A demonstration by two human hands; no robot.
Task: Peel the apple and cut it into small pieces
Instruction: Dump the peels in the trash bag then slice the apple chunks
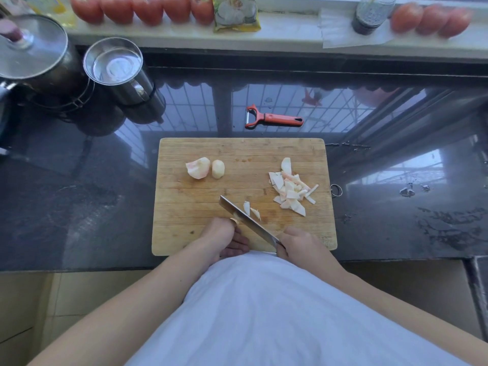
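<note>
A wooden cutting board [200, 207] lies on the dark counter. Two peeled apple chunks [198, 168] sit at its far left. A pile of small cut apple pieces [290, 190] lies at the right. My right hand [301, 244] grips the handle of a cleaver [248, 220], whose blade slants across the near middle of the board. Two thin slices [251, 209] lie just right of the blade. My left hand [221, 233] holds a small apple piece [234, 221] against the blade's left side; most of that piece is hidden.
A red-handled peeler [274, 118] lies on the counter behind the board. A lidded pot [34, 54] and a steel cup [118, 70] stand at the far left. Tomatoes [142, 9], a packet and a dark bottle [372, 14] line the windowsill.
</note>
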